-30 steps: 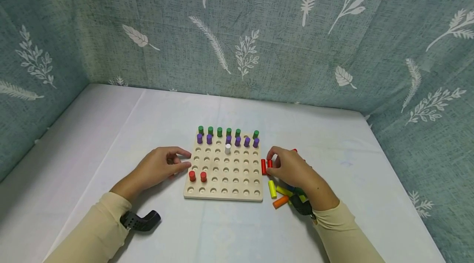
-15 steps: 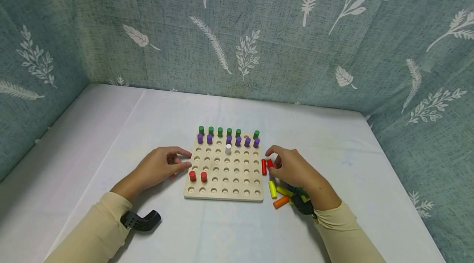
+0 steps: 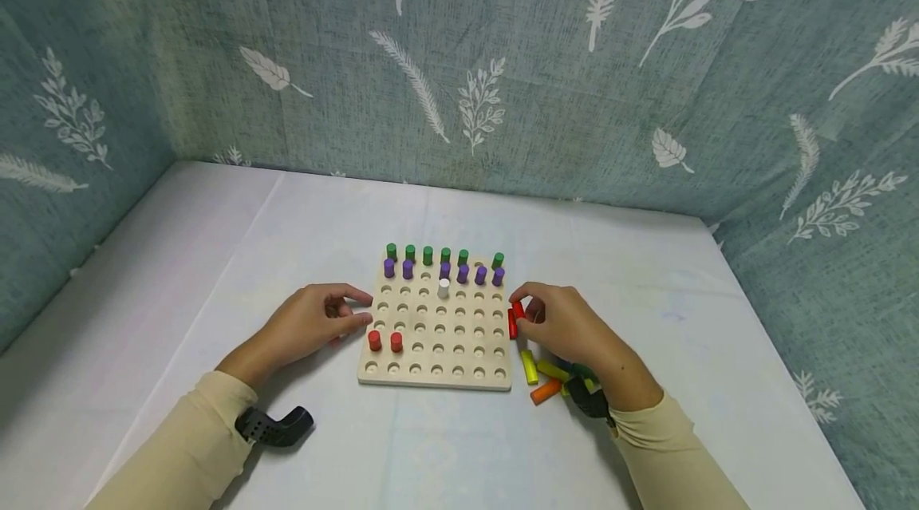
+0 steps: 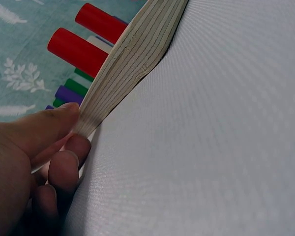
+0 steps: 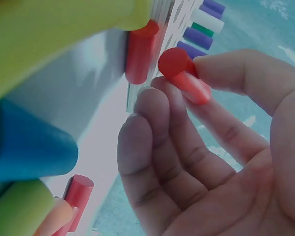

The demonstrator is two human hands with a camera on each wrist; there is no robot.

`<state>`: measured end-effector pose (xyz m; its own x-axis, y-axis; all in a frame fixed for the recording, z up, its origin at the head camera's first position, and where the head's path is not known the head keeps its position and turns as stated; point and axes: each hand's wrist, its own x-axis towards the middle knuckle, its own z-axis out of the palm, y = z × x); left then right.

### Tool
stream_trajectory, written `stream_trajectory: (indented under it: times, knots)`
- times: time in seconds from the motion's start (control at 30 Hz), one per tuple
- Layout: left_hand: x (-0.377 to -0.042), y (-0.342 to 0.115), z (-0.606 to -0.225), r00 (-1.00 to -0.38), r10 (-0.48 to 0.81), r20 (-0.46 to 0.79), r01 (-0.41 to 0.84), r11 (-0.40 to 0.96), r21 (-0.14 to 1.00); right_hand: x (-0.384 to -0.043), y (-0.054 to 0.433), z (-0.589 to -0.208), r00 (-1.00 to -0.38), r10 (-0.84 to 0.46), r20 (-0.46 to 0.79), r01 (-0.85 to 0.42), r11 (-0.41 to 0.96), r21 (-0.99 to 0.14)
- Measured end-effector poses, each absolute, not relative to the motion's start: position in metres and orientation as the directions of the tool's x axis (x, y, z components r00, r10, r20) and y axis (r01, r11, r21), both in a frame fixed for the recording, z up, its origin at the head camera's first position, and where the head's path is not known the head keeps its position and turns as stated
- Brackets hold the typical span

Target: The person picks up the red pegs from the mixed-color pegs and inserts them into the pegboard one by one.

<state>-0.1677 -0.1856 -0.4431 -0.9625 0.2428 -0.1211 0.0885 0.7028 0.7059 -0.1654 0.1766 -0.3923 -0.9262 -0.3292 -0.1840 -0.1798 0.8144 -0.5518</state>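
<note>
A square wooden pegboard (image 3: 431,378) lies on the table with rows of round holes. Green pegs (image 3: 427,256) stand along its far row, purple pegs (image 3: 463,274) in front of them. One white peg (image 3: 443,288) and two standing red pegs (image 3: 396,342) are also in the board. My left hand (image 3: 312,314) touches the board's left edge with thumb and index finger; its other fingers are bent. Right of the board, my right hand (image 3: 567,322) pinches a red peg (image 5: 184,76) between thumb and fingers. Another red peg (image 5: 141,54) lies beside the board's right edge.
Near my right wrist lie loose pegs: a yellow peg (image 3: 529,367), an orange peg (image 3: 546,392), and several others partly hidden by the hand. A blue peg (image 5: 34,142) shows close up in the right wrist view. Patterned curtain (image 3: 459,79) surrounds the white table (image 3: 323,223).
The right hand has shifted slightly left toward the board. Its red peg, earlier beside the other loose red peg, is now tilted and overlaps that peg's far end. The left hand stays put.
</note>
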Motion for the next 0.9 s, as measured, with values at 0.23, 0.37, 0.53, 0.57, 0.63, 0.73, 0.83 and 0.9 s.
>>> stream_trajectory:
  times: [0.23,0.37,0.53,0.57,0.63,0.73,0.83,0.9]
  knots:
    - [-0.168,-0.185,-0.442,-0.963,0.246,-0.109,0.097,0.696,0.712,-0.159,0.169,-0.386,-0.919,-0.375,-0.124,-0.243,0.785,-0.570]
    - [-0.167,-0.186,-0.442,-0.960,0.254,-0.118,0.098,0.699,0.709,-0.153,0.163,-0.383,-0.917,-0.374,-0.138,-0.233,0.784,-0.576]
    - [-0.168,-0.186,-0.440,-0.963,0.250,-0.095,0.111,0.697,0.708,-0.149,0.157,-0.380,-0.926,-0.362,-0.107,-0.239,0.782,-0.576]
    - [-0.168,-0.186,-0.440,-0.964,0.250,-0.095,0.110,0.694,0.711,-0.147,0.155,-0.379,-0.927,-0.361,-0.101,-0.242,0.781,-0.576]
    - [-0.168,-0.187,-0.440,-0.963,0.252,-0.100,0.107,0.691,0.715,-0.145,0.153,-0.379,-0.925,-0.368,-0.090,-0.252,0.775,-0.580]
    - [-0.168,-0.187,-0.442,-0.960,0.255,-0.115,0.097,0.691,0.717,-0.142,0.149,-0.380,-0.916,-0.394,-0.072,-0.282,0.762,-0.583]
    - [-0.167,-0.187,-0.444,-0.960,0.256,-0.117,0.097,0.692,0.716,-0.139,0.146,-0.382,-0.903,-0.428,-0.036,-0.326,0.737,-0.592]
    - [-0.167,-0.187,-0.445,-0.961,0.255,-0.108,0.103,0.691,0.716,-0.137,0.144,-0.383,-0.896,-0.445,-0.006,-0.353,0.719,-0.599]
